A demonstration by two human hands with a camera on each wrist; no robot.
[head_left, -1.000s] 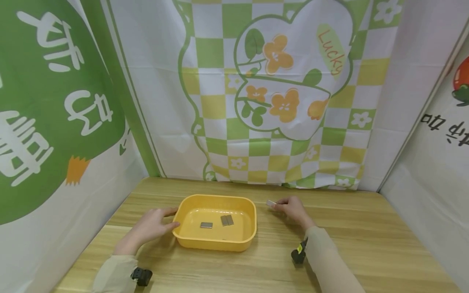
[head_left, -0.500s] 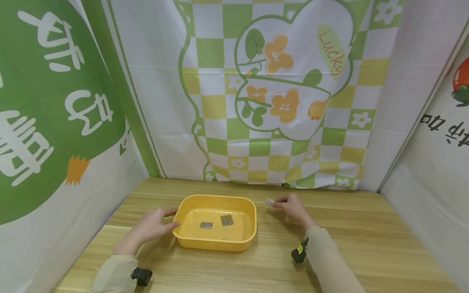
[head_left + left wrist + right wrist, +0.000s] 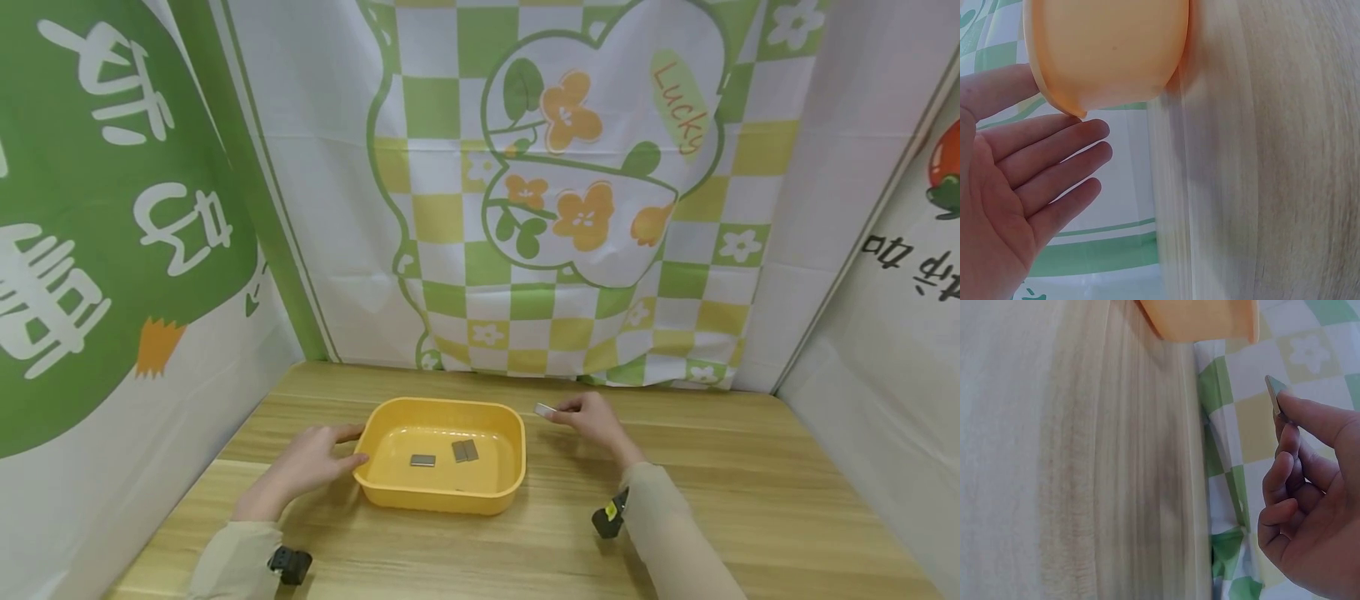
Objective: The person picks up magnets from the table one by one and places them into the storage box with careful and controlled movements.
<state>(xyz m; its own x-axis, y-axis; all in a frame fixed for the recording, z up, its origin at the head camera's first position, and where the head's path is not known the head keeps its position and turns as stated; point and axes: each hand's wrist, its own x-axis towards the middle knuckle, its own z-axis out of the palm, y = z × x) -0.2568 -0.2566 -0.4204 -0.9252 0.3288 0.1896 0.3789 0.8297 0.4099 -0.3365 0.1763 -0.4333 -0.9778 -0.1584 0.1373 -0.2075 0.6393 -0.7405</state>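
Observation:
A yellow plastic basin (image 3: 438, 503) with rounded corners stands on the wooden table. Inside it lie a small grey metal block (image 3: 422, 461) on the left and two more small flat metal blocks (image 3: 465, 451) side by side. My left hand (image 3: 303, 462) holds the basin's left rim, the thumb over the edge. In the left wrist view its other fingers (image 3: 1066, 169) extend loosely below the rim. My right hand (image 3: 596, 418), right of the basin, pinches a thin silver rectangular block (image 3: 544, 410) between thumb and fingers, above the table; the remaining fingers are curled.
The wooden table (image 3: 720, 500) reaches back to a green and white checkered cloth (image 3: 532, 325). White printed cloths hang on the left (image 3: 217, 392) and right (image 3: 870, 400). A black wrist camera (image 3: 291, 567) sits on the left sleeve.
My right hand has moved slightly left and up toward the basin, carrying the silver block. The left hand, the basin and the blocks in it have stayed still.

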